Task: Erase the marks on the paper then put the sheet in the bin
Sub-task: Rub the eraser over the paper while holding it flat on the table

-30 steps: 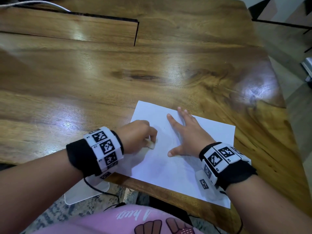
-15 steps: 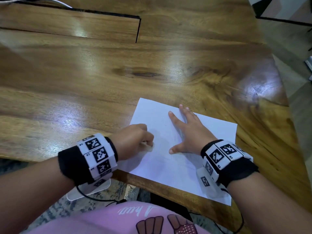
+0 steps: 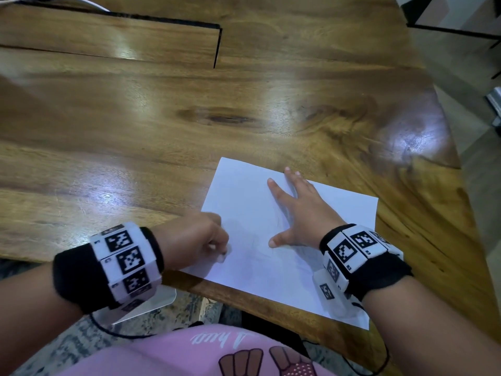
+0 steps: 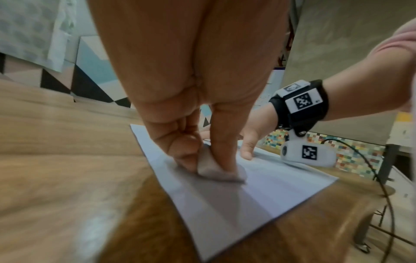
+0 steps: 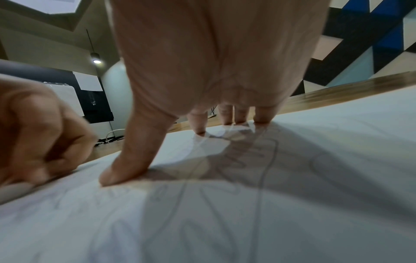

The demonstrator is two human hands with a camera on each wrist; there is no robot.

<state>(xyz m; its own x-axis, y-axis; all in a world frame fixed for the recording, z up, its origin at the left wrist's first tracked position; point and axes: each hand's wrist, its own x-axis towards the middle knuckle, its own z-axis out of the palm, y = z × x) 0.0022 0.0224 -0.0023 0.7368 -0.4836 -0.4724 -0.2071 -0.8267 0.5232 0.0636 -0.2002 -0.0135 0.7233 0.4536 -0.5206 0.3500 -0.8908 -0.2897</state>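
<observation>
Pinching the eraser [image 4: 210, 169], the left hand [image 3: 193, 241] is rubbing beside the flat, spread right hand [image 3: 303, 215]. The paper [image 3: 271, 267] is overhanging the surface [image 3: 162, 131]; hard strokes there could be creasing it.

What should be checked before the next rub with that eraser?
1. Eraser pinched in the left hand: ok.
2. Eraser touching the paper: ok.
3. Right hand pressed flat on the sheet: ok.
4. Pencil marks all gone: not ok, lines remain under the right hand.
5. Paper fully on the table: not ok, its near edge overhangs.
6. Bin within reach: cannot tell, none in view.
</observation>
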